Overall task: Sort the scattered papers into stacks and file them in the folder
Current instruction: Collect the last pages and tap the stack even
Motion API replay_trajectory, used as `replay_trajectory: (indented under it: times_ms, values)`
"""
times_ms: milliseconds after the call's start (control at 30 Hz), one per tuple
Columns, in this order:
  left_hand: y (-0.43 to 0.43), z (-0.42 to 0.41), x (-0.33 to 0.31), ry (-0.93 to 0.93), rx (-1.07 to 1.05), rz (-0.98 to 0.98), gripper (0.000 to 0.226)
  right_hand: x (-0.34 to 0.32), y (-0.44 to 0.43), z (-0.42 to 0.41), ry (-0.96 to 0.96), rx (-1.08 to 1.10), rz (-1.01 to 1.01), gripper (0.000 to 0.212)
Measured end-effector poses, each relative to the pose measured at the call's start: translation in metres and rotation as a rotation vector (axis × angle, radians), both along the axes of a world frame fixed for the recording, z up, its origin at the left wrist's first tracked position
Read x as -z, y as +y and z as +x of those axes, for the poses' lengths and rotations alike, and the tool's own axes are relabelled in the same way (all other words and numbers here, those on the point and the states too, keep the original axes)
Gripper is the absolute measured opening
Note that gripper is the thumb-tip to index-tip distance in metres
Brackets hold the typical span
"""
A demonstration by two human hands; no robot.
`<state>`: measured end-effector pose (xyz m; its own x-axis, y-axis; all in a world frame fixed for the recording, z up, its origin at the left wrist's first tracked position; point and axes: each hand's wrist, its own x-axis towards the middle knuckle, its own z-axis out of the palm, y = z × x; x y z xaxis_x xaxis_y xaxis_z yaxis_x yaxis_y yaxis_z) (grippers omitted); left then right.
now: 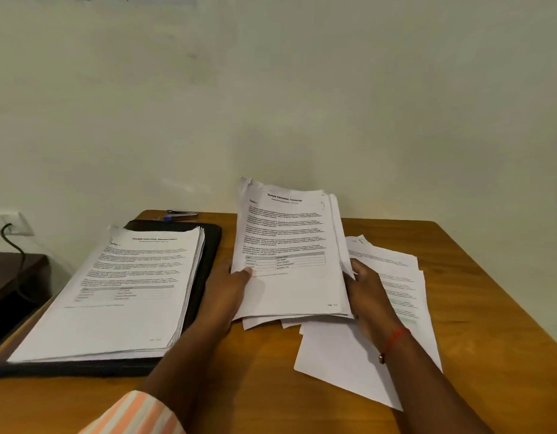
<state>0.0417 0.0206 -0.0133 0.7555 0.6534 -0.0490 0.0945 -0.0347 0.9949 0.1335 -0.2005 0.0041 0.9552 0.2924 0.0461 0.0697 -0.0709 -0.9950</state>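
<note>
White printed papers (286, 245) in a bundle are held tilted up over the middle of the brown wooden desk (474, 292). The left hand (230, 286) pinches the left edge with its thumb on the top page, and the right hand (365, 286) grips the right edge. To the left, a thick stack of printed sheets (120, 292) lies on a black folder (213, 242). Loose white sheets (349, 355) lie fanned beneath the right wrist. A small stapler (181, 213) sits at the far edge.
</note>
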Motion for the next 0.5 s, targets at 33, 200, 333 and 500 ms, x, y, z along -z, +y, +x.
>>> replay_trajectory:
  times_ms: [33,200,333,500]
  values:
    - [0.000,0.000,0.000,0.004,-0.008,0.003,0.035,0.000,0.001,-0.002,-0.015,-0.006,0.008,0.014]
    - [-0.001,-0.002,-0.011,0.019,0.044,-0.236,0.019,-0.001,0.001,-0.005,-0.027,-0.047,0.105,0.020]
    - [-0.004,-0.004,-0.012,-0.018,0.079,-0.326,0.018,-0.004,0.005,-0.004,0.109,0.050,0.189,0.035]
    - [-0.010,-0.007,-0.016,-0.123,0.089,-0.223,0.024,0.003,0.001,0.001,0.008,0.087,0.029,0.024]
